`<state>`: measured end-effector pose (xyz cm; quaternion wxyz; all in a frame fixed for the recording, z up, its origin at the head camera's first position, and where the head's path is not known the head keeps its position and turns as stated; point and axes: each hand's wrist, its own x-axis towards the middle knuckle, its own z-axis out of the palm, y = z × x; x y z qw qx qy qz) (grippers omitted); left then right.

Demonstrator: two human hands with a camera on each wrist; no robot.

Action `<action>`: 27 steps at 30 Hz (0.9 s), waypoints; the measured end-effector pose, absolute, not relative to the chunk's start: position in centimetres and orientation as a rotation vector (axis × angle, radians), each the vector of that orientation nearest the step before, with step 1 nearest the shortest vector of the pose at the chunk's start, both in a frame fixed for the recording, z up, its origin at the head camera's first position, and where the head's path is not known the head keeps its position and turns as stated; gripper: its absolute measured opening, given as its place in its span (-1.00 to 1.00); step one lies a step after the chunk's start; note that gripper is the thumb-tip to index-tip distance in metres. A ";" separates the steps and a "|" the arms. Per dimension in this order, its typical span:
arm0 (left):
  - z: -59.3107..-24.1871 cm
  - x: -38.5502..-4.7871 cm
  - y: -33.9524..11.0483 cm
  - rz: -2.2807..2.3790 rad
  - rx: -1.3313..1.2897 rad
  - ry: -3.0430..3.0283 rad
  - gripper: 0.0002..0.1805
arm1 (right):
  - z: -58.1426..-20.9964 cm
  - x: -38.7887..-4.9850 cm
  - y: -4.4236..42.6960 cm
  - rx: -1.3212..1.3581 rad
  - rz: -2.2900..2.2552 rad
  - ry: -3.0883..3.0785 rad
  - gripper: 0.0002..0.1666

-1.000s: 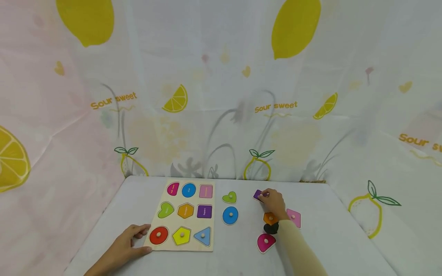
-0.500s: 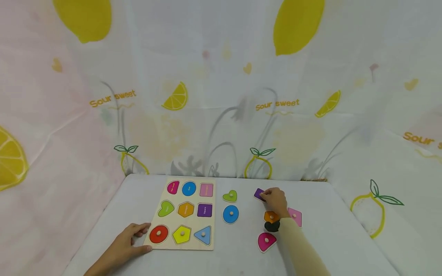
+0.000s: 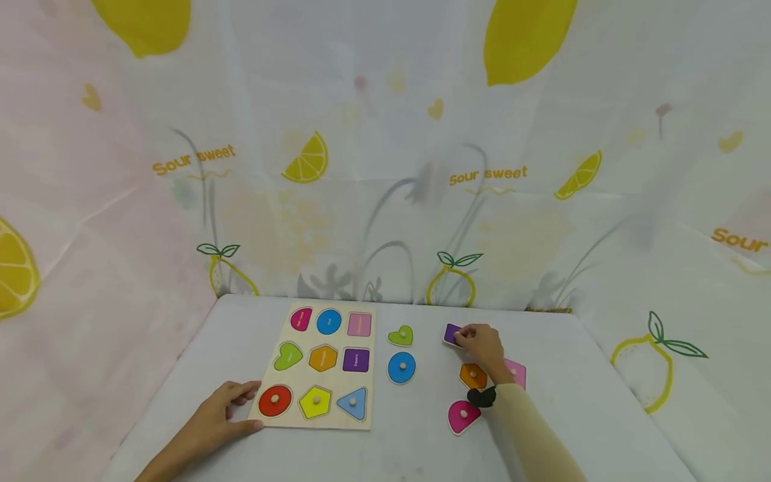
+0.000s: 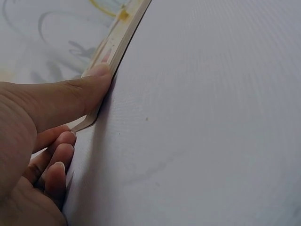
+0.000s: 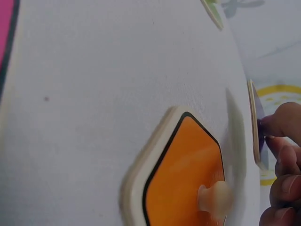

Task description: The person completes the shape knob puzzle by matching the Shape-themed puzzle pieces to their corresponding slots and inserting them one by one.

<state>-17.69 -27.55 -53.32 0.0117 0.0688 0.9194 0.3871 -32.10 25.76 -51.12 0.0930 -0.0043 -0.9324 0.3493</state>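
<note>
The wooden puzzle board lies flat on the left. At its near left corner, the left hand grips it; in the left wrist view the thumb presses the board's edge and the fingers are bent by the corner. The right hand pinches the purple square piece by its knob, thumb against fingers. Seen from the right wrist, that piece stands tilted, with a shadow on the cloth beside it and the right hand at its knob side.
Right of the board lie a green heart and a blue circle. Near the right forearm are an orange hexagon, a pink piece and a magenta half round. A lemon-print cloth hangs behind.
The purple piece has turned slightly in the right hand, and its pale lower edge shows more. The left hand keeps its place at the board; the head view has shifted a little.
</note>
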 end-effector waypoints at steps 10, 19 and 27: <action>-53.3 -17.8 -27.7 1.240 0.221 2.853 -0.16 | -50.7 -31.4 24.1 0.080 1.072 -2.815 -0.76; -53.7 -17.8 -27.0 1.199 0.165 2.842 -0.14 | -50.9 -30.8 22.6 0.156 1.023 -2.782 -0.81; -53.4 -17.7 -27.4 1.191 0.189 2.864 -0.14 | -50.9 -30.7 20.9 0.256 0.975 -2.764 -0.83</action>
